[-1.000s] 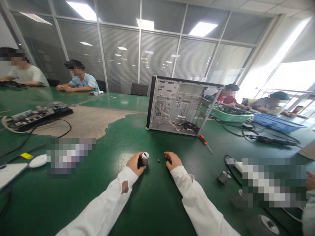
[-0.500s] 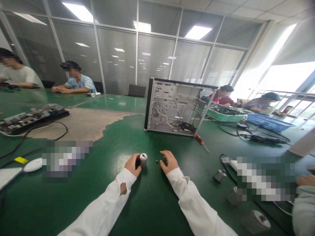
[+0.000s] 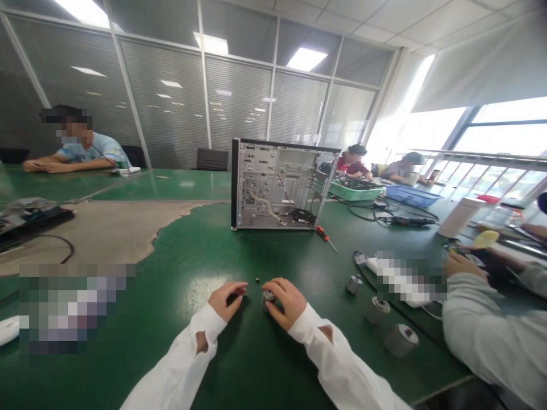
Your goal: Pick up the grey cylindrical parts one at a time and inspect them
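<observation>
Metal cylinder and hands at a green desk. The cylinder was small, silver-grey and smooth-sided, with a paler round top; it appeared to stand upright on the desk, nearer the near edge than the far one, its right side partly hidden by fingers. A tiny dark metal piece lay just beyond it, toward the far edge and slightly left, touched by neither hand. The right hand grasped the cylinder from the right, fingers arched over its far side and top, thumb on the near side, knuckles raised. The left hand was released and held nothing; its fingers curved loosely toward the cylinder, thumb apart and below them, with a gap between. Both forearms, in white sleeves, reached inward from the near edge. Toward the right, three further grey cylinders stood in a slanting row, appearing larger toward the near edge. An open computer case stood farther back toward the far edge, with an orange-handled screwdriver beside its lower right corner.
</observation>
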A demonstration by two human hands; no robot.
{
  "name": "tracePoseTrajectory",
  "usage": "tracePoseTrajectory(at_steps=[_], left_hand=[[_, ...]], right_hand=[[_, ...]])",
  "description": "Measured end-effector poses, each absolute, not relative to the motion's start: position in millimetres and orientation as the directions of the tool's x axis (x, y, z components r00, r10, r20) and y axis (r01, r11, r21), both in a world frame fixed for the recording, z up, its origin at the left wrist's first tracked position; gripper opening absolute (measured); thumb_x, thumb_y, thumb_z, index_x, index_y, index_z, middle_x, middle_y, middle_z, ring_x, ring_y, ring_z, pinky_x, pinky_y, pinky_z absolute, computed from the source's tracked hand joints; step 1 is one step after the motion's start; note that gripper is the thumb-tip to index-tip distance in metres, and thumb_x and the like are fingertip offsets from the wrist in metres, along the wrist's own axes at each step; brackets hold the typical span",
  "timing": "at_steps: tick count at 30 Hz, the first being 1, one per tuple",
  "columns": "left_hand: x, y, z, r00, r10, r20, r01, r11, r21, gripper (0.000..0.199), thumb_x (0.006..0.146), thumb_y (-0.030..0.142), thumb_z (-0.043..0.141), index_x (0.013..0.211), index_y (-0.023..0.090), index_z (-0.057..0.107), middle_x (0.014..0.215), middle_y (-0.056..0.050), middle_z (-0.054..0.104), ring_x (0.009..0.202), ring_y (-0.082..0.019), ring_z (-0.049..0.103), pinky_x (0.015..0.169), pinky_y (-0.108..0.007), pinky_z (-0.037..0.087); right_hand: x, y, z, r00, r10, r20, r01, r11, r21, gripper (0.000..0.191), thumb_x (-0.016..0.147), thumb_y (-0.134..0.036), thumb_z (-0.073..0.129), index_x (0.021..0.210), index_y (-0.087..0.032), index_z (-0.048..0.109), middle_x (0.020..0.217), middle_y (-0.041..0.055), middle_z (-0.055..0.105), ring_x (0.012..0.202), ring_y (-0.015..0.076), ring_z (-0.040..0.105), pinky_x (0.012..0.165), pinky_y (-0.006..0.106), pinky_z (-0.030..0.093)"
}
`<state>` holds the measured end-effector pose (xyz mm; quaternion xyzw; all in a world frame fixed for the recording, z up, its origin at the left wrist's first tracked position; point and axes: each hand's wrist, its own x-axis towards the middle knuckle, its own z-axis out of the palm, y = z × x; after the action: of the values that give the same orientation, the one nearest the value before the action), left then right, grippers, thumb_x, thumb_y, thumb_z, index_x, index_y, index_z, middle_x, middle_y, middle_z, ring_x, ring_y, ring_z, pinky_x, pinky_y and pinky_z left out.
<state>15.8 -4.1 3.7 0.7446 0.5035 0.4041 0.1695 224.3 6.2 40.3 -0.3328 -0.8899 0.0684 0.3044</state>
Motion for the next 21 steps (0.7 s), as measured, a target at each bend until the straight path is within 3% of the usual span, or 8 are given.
tracePoseTrajectory(at_steps=[3,7,12,14,21], left_hand=[[15.9,-2.2,1.4,0.088,0.900,0.426,0.609,-0.387,0.692,0.028,0.068,0.019,0.044,0.094,0.017,0.053,0.082,-0.004,0.063,0.073,-0.013,0.059,0.072,-0.028,0.046],[14.8,0.6,-1.6,0.077,0.895,0.439,0.611,-0.390,0.688,0.027,0.068,0.021,0.044,0.093,0.017,0.054,0.081,-0.004,0.064,0.073,-0.014,0.059,0.073,-0.029,0.046],[14.4,1.2,-2.0,0.069,0.898,0.435,0.611,-0.383,0.693,0.027,0.068,0.022,0.044,0.093,0.017,0.054,0.081,-0.003,0.064,0.073,-0.014,0.060,0.073,-0.029,0.046],[14.0,1.0,-0.7,0.070,0.901,0.428,0.610,-0.378,0.697,0.027,0.068,0.022,0.043,0.093,0.017,0.053,0.081,-0.004,0.064,0.073,-0.014,0.060,0.073,-0.029,0.046],[10.4,0.1,4.8,0.140,0.919,0.368,0.612,-0.372,0.698,0.028,0.069,0.021,0.043,0.096,0.016,0.051,0.083,-0.005,0.064,0.077,-0.014,0.060,0.075,-0.030,0.046]], right_hand=[[267.9,1.6,37.5,-0.492,0.720,0.491,0.723,0.651,-0.230,0.030,0.070,-0.021,0.045,0.099,-0.020,0.050,0.090,0.0063,0.052,0.083,0.0183,0.046,0.071,0.030,0.036],[327.5,7.0,33.8,-0.296,0.832,0.469,0.928,0.367,-0.066,0.027,0.070,-0.023,0.046,0.096,-0.021,0.053,0.089,0.0064,0.055,0.084,0.0206,0.046,0.070,0.032,0.032],[354.9,10.9,43.3,-0.065,0.848,0.526,0.997,0.031,0.073,0.028,0.064,-0.018,0.051,0.092,-0.019,0.056,0.104,0.0107,0.050,0.096,0.0270,0.041,0.075,0.039,0.029],[341.8,9.3,46.5,-0.096,0.838,0.538,0.995,0.075,0.059,0.030,0.064,-0.018,0.050,0.094,-0.018,0.056,0.110,0.0108,0.047,0.100,0.0272,0.038,0.078,0.040,0.029],[241.5,35.0,29.9,-0.499,0.796,0.342,0.830,0.553,-0.074,0.047,0.070,-0.018,0.046,0.116,-0.020,0.040,0.116,0.0109,0.043,0.102,0.0226,0.040,0.077,0.033,0.037]])
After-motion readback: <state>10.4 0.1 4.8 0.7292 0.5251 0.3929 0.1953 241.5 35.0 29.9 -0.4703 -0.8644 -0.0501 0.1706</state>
